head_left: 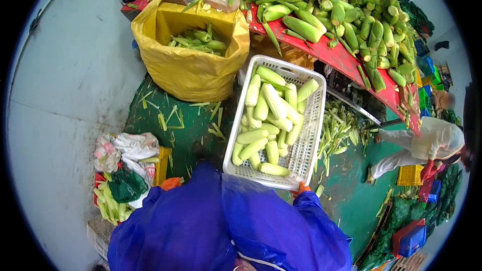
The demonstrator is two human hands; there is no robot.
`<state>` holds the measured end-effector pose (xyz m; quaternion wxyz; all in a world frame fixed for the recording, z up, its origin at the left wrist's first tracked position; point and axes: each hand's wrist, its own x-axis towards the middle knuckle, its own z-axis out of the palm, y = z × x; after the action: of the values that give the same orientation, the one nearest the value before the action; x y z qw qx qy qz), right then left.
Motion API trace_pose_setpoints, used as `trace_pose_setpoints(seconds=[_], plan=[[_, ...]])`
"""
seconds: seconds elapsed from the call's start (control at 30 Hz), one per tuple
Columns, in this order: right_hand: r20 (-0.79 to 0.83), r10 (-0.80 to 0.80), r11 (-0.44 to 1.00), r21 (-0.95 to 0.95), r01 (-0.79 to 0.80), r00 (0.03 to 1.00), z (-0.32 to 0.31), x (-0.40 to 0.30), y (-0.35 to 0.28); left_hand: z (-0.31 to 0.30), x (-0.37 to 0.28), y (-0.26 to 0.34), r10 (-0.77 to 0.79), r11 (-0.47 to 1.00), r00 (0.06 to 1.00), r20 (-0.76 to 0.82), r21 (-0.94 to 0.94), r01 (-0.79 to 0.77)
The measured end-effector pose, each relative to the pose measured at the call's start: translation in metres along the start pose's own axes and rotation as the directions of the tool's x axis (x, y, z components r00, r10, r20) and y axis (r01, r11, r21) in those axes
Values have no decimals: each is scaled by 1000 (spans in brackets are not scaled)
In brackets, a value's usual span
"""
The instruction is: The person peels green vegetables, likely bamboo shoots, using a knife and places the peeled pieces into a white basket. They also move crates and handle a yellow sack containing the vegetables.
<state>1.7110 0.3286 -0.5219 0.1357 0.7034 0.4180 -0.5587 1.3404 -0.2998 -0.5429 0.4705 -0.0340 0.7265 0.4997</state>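
A white plastic crate [319,120] with several husked or mostly husked ears of corn [274,101] stands right before me. My right hand [303,187], in an orange glove, grips the crate's near right corner. My left hand [171,183], also orange-gloved, is low at my left side, partly behind my blue sleeve; its fingers cannot be made out. Beyond the crate, a heap of corn ears in green husks [350,15] lies on a red table [339,58]. A yellow bag [188,75] holding green husks stands open at the table's left end.
Loose husks [339,124] lie on the green floor under and beside the table. At left are a yellow crate [163,165], plastic bags [135,145] and more corn [111,203]. A person in pale clothing [429,139] bends at the far right, near coloured crates [410,175].
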Motion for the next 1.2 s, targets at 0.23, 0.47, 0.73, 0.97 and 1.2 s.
trace_pose_setpoints(seconds=[0.23, 0.47, 0.73, 0.97, 1.2], plan=[[-797, -411, 911, -378, 164, 442, 35, -56, -49, -76, 95, 169, -81, 957, 978, 194, 291, 22], [-395, -652, 678, 77, 731, 647, 152, -63, -139, -129, 129, 388, 535, 613, 843, 49, 665, -427], [150, -626, 762, 327, 559, 765, 308, -201, -270, -64, 185, 582, 704, 14, 642, 304, 897, -441], [114, -798, 580, 412, 703, 592, 334, -216, -396, -46, 246, 630, 413, -234, 828, 378, 923, -305], [-107, -968, 246, -230, 942, 227, 333, -200, -630, -90, 286, 605, 92, 134, 788, 609, 777, -616]])
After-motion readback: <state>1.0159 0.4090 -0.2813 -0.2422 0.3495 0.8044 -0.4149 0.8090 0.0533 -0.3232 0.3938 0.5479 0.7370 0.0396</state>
